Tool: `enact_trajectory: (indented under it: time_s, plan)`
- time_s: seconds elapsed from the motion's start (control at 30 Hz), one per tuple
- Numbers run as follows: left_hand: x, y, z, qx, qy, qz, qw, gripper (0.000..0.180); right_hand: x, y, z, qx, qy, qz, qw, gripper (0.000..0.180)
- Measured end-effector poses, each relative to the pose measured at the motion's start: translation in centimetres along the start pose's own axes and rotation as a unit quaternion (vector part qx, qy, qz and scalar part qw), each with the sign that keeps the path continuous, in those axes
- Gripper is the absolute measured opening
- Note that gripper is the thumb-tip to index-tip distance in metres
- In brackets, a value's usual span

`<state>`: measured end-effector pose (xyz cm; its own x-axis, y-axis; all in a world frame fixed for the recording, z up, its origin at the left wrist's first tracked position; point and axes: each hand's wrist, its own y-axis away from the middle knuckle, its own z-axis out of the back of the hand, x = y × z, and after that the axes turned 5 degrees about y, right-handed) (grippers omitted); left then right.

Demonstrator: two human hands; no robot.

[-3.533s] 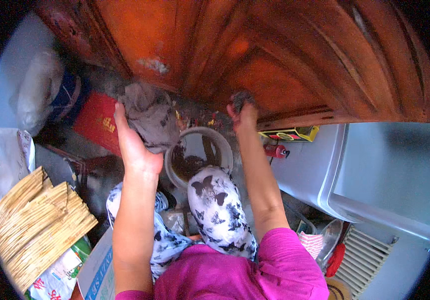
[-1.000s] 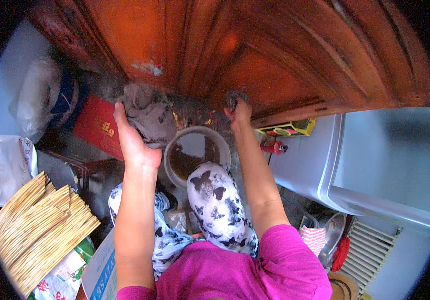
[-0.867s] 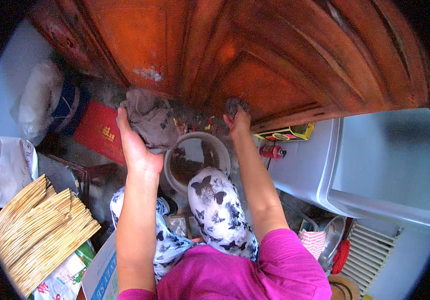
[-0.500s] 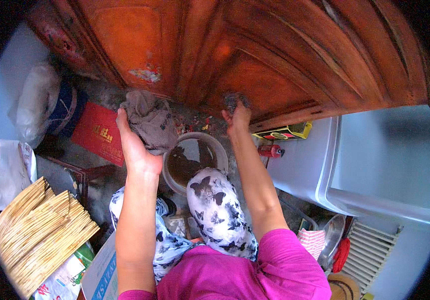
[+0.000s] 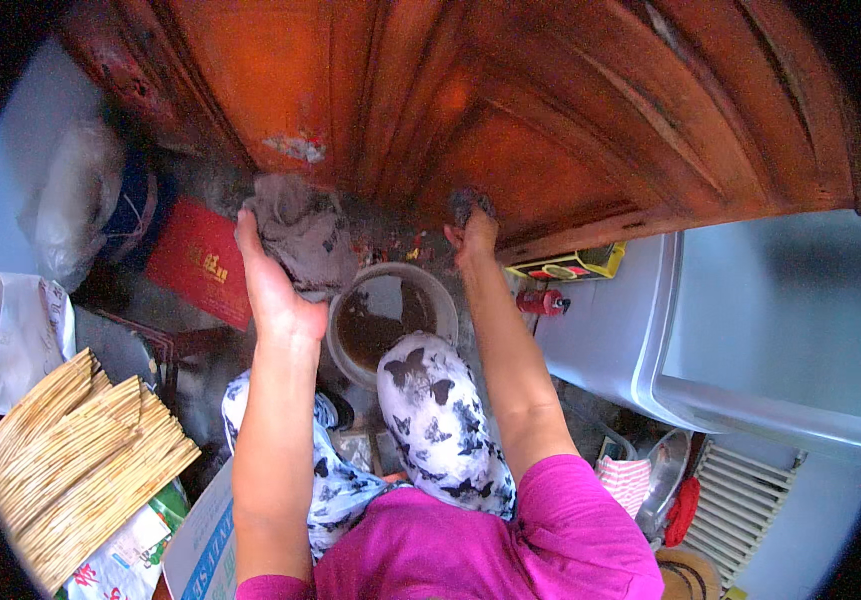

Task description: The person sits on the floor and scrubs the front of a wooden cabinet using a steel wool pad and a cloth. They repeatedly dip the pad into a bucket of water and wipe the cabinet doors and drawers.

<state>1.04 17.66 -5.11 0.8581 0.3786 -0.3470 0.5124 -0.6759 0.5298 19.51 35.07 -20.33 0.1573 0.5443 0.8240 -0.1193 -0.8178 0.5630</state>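
Note:
My left hand [image 5: 285, 305] grips a grey-brown rag [image 5: 302, 235], with its thumb up the side and the cloth bunched before the palm, left of the bucket. My right hand [image 5: 476, 238] is closed round a dark grey scrubber, which looks like steel wool [image 5: 467, 203], against the lower part of a carved reddish-brown wooden door [image 5: 540, 170]. Pale worn patches [image 5: 295, 148] mark the wood on the left. Between my forearms stands a round pale bucket [image 5: 447, 300] of murky brown water.
A red box [image 5: 198, 262] and a bulging plastic bag [image 5: 80, 205] lie left. Nearer are a bundle of thin straw-coloured stalks [image 5: 90, 465] and a white-blue carton [image 5: 205, 535]. At right stand a pale, glossy appliance [image 5: 600, 330], a yellow-black box [image 5: 575, 265] and a red can [image 5: 542, 302].
My right hand and the scrubber have shifted very slightly on the wood. My left hand with the rag stays almost in place.

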Motion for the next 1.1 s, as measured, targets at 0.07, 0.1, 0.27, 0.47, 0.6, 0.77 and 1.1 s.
enact_trajectory:
  time_s: [0.07,0.1,0.27,0.47,0.6,0.77,1.1]
  plan:
    - [0.0,-0.1,0.0,0.003,0.005,0.002,1.000,0.049,-0.6,0.6,0.4,0.023,-0.007,0.011,1.000,0.026]
    - [0.1,0.1,-0.2,0.006,0.009,0.016,1.000,0.049,-0.2,0.1,0.8,0.013,-0.022,0.013,1.000,0.026]
    - [0.0,0.6,-0.7,-0.021,0.010,0.034,0.999,0.050,0.5,0.5,0.4,-0.013,0.003,0.007,1.000,0.027]
    - [0.1,0.1,0.2,0.006,0.004,0.043,0.999,0.050,1.0,0.9,1.2,0.001,0.013,0.017,1.000,0.027]
    - [-0.2,0.7,-0.8,0.004,0.010,0.039,0.999,0.050,-0.2,-0.2,-0.3,-0.033,0.020,0.002,0.999,0.026]
    - [-0.2,0.5,-1.3,-0.019,-0.002,0.029,0.999,0.052,0.2,0.3,-0.6,-0.044,-0.040,0.059,0.996,0.021]
    - [-0.4,0.7,-1.4,-0.011,0.016,0.037,0.999,0.050,-0.4,-0.9,0.2,-0.022,0.049,0.083,0.995,0.025]
